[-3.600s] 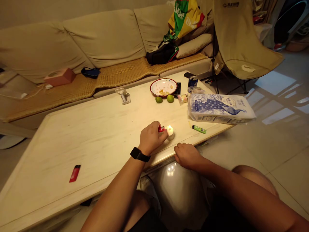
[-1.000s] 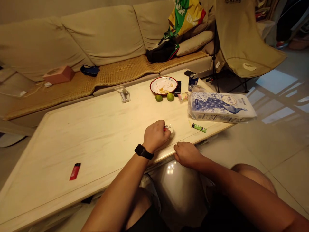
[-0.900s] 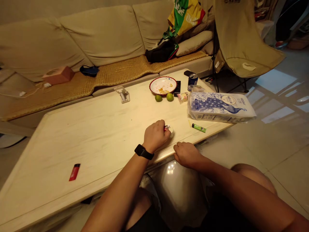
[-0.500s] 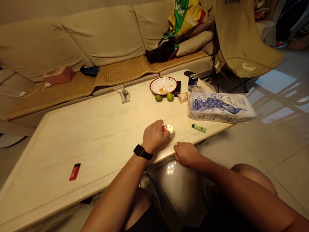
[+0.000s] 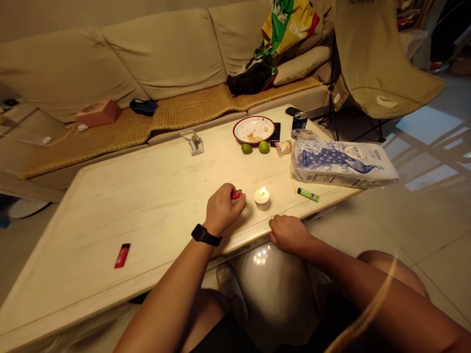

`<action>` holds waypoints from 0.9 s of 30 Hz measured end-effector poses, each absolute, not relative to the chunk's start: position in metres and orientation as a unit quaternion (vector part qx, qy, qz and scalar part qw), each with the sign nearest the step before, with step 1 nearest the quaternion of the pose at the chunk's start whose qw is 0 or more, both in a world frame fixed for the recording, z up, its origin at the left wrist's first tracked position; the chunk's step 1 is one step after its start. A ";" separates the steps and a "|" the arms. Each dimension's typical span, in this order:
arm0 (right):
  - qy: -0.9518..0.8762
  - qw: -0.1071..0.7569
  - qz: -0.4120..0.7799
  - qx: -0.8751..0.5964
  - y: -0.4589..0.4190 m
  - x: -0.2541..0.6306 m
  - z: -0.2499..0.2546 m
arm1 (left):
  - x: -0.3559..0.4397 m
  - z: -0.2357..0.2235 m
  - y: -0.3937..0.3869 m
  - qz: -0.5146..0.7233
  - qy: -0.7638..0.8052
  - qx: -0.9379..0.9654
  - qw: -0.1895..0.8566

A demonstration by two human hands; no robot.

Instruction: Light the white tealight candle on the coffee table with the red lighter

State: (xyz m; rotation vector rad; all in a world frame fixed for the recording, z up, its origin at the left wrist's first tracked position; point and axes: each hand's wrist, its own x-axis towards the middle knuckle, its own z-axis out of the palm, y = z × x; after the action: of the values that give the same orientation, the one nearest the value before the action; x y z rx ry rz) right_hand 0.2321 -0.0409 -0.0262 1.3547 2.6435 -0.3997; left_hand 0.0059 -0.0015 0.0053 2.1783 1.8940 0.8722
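Note:
A red lighter (image 5: pixel 236 194) with a metal top is held in my left hand (image 5: pixel 223 208), closed around it, just above the white table (image 5: pixel 154 206). To the right of that hand, and apart from it, a lit tealight candle (image 5: pixel 262 200) stands upright with a small flame. My right hand (image 5: pixel 290 234) is closed at the table's near edge, fingers curled over the top. Its palm side is hidden. A green lighter (image 5: pixel 308 194) lies beyond my right hand. Far to the left lies a second red lighter (image 5: pixel 122 256).
A wrapped tissue pack (image 5: pixel 342 163) overhangs the table's right end. Behind the candle are two green limes (image 5: pixel 264 147), a red-rimmed plate (image 5: pixel 253 130) and a blue can (image 5: pixel 299 122). A white plastic holder (image 5: pixel 192 142) sits farther left. The sofa (image 5: pixel 165 54) runs along the back.
My left hand has drawn back leftward from the candle with the red lighter, leaving the burning candle in full sight. My right hand stays at the edge. The view has shifted slightly.

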 end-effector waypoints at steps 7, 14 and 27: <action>0.880 0.078 -0.131 0.450 -0.040 0.233 -0.027 | 0.005 0.007 -0.005 0.308 0.601 0.734 0.077; 0.879 0.085 -0.131 0.450 -0.039 0.232 -0.027 | 0.007 0.008 -0.006 0.309 0.578 0.751 0.082; 0.880 0.081 -0.129 0.450 -0.039 0.234 -0.029 | 0.007 0.007 -0.006 0.305 0.571 0.759 0.069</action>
State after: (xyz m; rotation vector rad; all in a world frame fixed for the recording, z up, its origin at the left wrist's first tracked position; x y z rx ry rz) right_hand 0.2335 -0.0394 -0.0293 1.3446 2.6306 -0.3857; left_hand 0.0072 -0.0060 0.0070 2.2854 1.7186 0.9198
